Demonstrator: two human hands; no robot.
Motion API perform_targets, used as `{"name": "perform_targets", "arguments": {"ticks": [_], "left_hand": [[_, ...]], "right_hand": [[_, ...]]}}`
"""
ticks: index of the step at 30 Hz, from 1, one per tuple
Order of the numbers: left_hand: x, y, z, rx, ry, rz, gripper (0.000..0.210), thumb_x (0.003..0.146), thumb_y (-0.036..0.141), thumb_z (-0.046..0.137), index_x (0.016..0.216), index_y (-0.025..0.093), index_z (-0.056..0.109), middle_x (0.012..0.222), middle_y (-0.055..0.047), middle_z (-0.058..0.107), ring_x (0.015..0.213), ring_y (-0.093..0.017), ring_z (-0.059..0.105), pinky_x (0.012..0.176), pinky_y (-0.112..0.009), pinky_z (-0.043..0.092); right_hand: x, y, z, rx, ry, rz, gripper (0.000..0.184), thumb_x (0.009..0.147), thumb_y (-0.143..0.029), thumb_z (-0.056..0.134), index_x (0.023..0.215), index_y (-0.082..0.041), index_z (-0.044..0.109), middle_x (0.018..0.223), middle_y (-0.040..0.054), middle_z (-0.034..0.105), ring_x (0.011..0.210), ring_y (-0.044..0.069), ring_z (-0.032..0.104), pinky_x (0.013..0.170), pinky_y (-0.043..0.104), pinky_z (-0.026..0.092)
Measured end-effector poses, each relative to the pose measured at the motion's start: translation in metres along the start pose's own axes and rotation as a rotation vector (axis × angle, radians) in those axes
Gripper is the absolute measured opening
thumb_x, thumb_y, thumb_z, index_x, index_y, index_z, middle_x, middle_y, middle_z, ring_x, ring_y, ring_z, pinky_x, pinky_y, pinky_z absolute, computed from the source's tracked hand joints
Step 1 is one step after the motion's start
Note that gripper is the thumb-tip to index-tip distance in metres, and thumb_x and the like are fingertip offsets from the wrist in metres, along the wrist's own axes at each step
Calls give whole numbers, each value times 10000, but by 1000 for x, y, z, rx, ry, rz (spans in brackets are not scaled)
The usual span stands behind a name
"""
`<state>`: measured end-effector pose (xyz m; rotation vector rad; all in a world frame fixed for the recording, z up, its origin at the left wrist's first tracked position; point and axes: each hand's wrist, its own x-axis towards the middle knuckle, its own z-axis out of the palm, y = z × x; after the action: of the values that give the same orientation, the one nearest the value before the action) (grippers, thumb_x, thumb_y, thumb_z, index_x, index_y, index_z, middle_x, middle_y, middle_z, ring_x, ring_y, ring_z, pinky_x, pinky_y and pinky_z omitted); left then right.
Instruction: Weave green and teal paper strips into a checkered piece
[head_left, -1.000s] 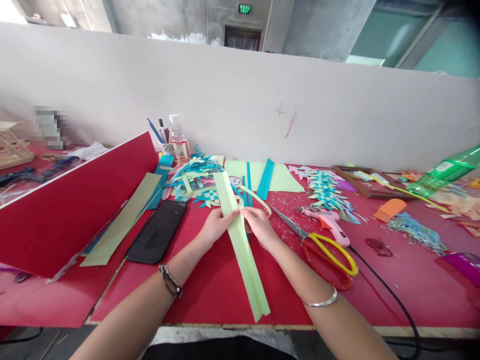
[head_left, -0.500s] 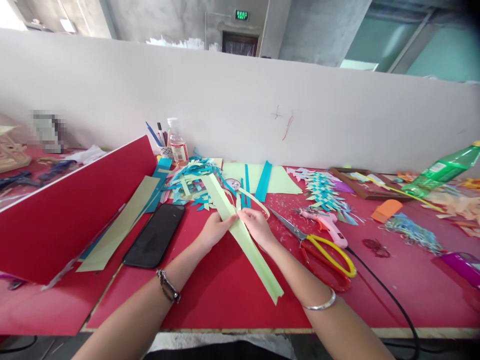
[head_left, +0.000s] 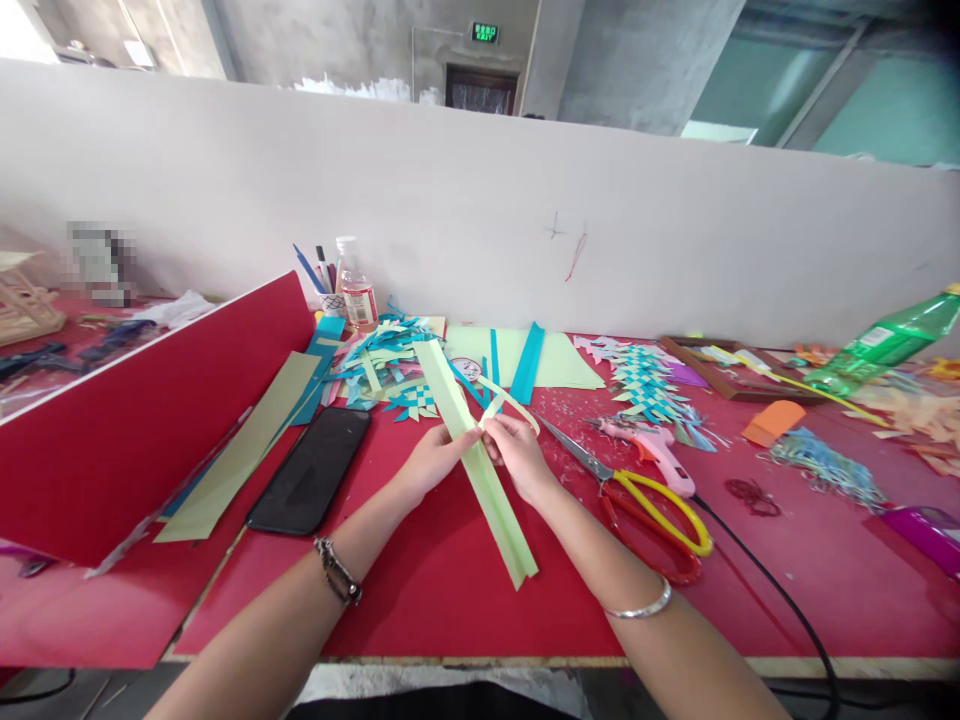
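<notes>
A long pale green paper strip point(head_left: 499, 510), creased lengthwise, slants above the red tabletop. My left hand point(head_left: 441, 458) grips it near the middle, thumb on top. My right hand point(head_left: 516, 455) is closed in a pinch beside the left thumb, on a narrow pale paper strip point(head_left: 493, 408) that sticks up from the fingertips. Its fingers partly hide where the two strips meet. Beyond the hands, a curled pale strip point(head_left: 517, 402) and a small round label-like piece point(head_left: 465, 369) lie near a pile of blue, green and pink paper scraps point(head_left: 386, 350).
Scissors point(head_left: 645, 500) with yellow and red handles and a pink glue gun point(head_left: 652, 445) lie right of my hands. A black phone point(head_left: 309, 470) lies left, beside a standing red board point(head_left: 150, 420). A woven paper piece point(head_left: 649, 380) and a green bottle point(head_left: 885, 340) are farther right.
The long strip has turned more upright, its near end swinging left. The narrow strip at my right fingertips now tilts to the right. Both hands stay close together.
</notes>
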<state>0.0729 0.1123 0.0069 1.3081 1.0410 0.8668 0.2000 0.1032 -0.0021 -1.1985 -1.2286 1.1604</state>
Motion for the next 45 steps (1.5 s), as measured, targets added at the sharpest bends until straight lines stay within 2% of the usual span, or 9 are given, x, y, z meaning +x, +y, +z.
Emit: {"name": "perform_targets", "arguments": {"ticks": [5, 9, 14, 21, 25, 30, 35, 41, 45], "left_hand": [[2, -2, 0, 56, 59, 58, 313, 675, 416, 574, 700, 107, 618, 659, -47, 656, 609, -175, 599, 508, -227, 432], [2, 0, -2, 108, 109, 79, 284, 682, 385, 563, 670, 107, 618, 646, -47, 647, 589, -165, 589, 482, -216, 418], [1, 1, -1, 67, 194, 48, 268, 689, 379, 559, 695, 117, 615, 639, -44, 651, 576, -166, 597, 495, -229, 439], [-1, -1, 1, 64, 11, 44, 340, 679, 434, 568, 758, 110, 636, 748, -60, 676, 705, -197, 616, 606, -247, 462], [0, -1, -1, 106, 56, 77, 346, 682, 442, 555, 712, 103, 617, 685, -57, 655, 638, -189, 600, 530, -236, 438], [1, -2, -1, 63, 50, 90, 324, 685, 429, 555, 713, 112, 610, 646, -48, 649, 588, -176, 595, 516, -240, 443], [1, -1, -1, -3, 138, 71, 298, 689, 418, 554, 728, 126, 591, 664, -34, 646, 592, -164, 592, 540, -245, 449], [-2, 2, 1, 47, -32, 35, 298, 711, 404, 538, 736, 119, 623, 744, -52, 665, 702, -180, 605, 636, -250, 453], [-1, 1, 1, 67, 36, 42, 276, 700, 379, 546, 724, 113, 612, 712, -52, 657, 643, -174, 595, 551, -236, 442]], "right_hand": [[1, 4, -1, -10, -40, -26, 341, 719, -427, 486, 519, -205, 321, 441, -74, 264, 396, 65, 269, 396, 219, 208], [0, 4, -1, -20, -87, -47, 317, 725, -410, 493, 525, -200, 364, 452, -69, 278, 406, 68, 276, 406, 225, 200], [-1, 4, -1, -22, -42, -74, 317, 725, -380, 499, 510, -202, 348, 443, -65, 279, 409, 74, 268, 412, 234, 182], [-1, -1, -2, 6, 12, -105, 276, 730, -399, 481, 547, -208, 401, 462, -59, 324, 421, 86, 286, 425, 240, 212], [-1, 1, -2, -42, -26, -94, 329, 718, -421, 498, 514, -206, 355, 445, -62, 300, 421, 86, 293, 427, 240, 207], [-2, 1, 0, -42, -60, -87, 303, 714, -412, 499, 528, -197, 394, 446, -62, 326, 425, 79, 320, 424, 229, 219], [-3, -1, -1, -9, -18, -78, 302, 717, -394, 492, 519, -200, 375, 433, -65, 333, 412, 74, 310, 419, 226, 231], [-2, -2, 0, 45, 26, -72, 274, 729, -392, 487, 547, -204, 406, 446, -63, 349, 415, 77, 316, 415, 226, 251], [-2, 0, 1, 15, -17, -26, 289, 702, -433, 510, 548, -200, 435, 466, -48, 398, 430, 91, 379, 416, 232, 284]]}}
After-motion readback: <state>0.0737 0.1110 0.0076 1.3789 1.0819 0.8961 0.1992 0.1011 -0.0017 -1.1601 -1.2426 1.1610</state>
